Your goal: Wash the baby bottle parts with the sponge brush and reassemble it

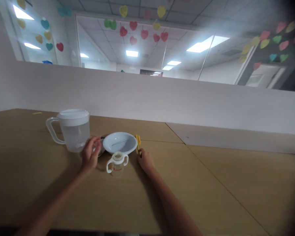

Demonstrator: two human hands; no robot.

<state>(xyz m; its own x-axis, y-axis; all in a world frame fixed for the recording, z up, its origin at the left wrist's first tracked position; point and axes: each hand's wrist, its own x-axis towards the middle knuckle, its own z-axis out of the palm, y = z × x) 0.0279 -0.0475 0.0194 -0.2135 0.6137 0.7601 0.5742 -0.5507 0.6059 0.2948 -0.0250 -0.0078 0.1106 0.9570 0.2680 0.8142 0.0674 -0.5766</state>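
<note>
A clear pitcher [73, 130] with a white lid stands at the left of the wooden table [211, 183]. Beside it sits a white bowl [120, 143], and in front of the bowl a small clear two-handled cup [117, 163]. My left hand [90, 154] has curled fingers around a small dark round object [102, 147] between pitcher and bowl. My right hand [145, 159] is closed on a thin yellow utensil [138, 141] at the bowl's right side.
A white partition wall [162, 98] runs along the table's far edge, with glass panes and coloured heart stickers above. A lighter table section [236, 137] lies at the back right.
</note>
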